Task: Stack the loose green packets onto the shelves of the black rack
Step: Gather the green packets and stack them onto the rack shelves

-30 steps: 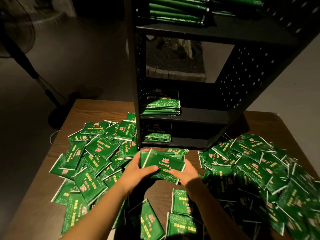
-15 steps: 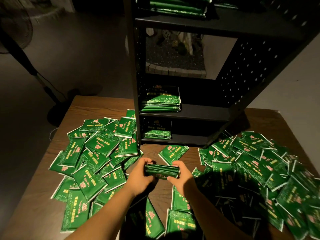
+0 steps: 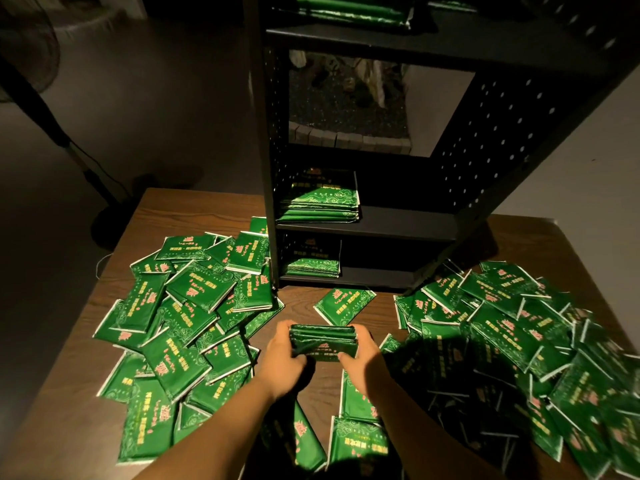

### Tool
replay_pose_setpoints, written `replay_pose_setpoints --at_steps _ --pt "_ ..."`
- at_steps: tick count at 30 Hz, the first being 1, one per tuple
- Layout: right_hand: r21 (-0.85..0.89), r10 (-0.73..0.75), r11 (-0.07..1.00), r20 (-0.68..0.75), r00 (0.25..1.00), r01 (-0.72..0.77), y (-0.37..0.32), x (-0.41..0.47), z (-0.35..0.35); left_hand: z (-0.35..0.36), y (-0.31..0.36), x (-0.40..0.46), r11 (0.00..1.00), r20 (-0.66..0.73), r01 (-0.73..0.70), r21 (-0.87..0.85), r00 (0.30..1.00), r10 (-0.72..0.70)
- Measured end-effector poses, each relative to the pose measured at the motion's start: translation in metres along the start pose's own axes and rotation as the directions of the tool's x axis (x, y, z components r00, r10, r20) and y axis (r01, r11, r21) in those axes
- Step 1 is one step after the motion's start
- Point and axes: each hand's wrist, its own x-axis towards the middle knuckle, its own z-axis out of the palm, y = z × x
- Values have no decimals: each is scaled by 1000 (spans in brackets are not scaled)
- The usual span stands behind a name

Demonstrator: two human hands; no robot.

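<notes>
Squaring a small bundle of packets (image 3: 323, 341) just in front of the black rack (image 3: 363, 223), the left hand (image 3: 282, 358) and right hand (image 3: 362, 355) each pinched one end, likely to even its edges for shelving. Dim light hid the fingertips behind the bundle and blurred the print.

Both bare forearms reach in from the near edge and converge toward the middle. The left hand (image 3: 284, 358) and right hand (image 3: 363, 355) face each other, fingers curled over the far side and thumbs on the near side, each grip clamping one end of a small bundle of packets (image 3: 323, 341).
</notes>
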Motion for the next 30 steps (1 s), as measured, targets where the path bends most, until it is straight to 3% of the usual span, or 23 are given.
replay_pose_setpoints --at_steps 4,10,13,18,23,30 --pt "-31 -20 999 -29 999 19 2 -1 -5 -6 -4 1 1000 -90 15 -19 996 -16" --pt "-53 28 998 31 999 -27 -3 -5 -4 -7 -3 1 982 21 -10 189 1000 6" --pt "-38 37 999 19 999 -37 -7 -5 -8 -13 0 3 979 28 -10 204 1000 4" --pt "164 44 985 43 998 -50 -38 -14 -35 -33 21 3 994 92 -25 -102 995 35" --pt "340 -56 936 -112 992 91 -75 -40 -70 -53 66 -12 930 60 -103 -353 989 132" --pt "455 -206 833 -273 940 314 -143 -76 -114 -66 155 -49 841 -69 -317 -438 945 320"
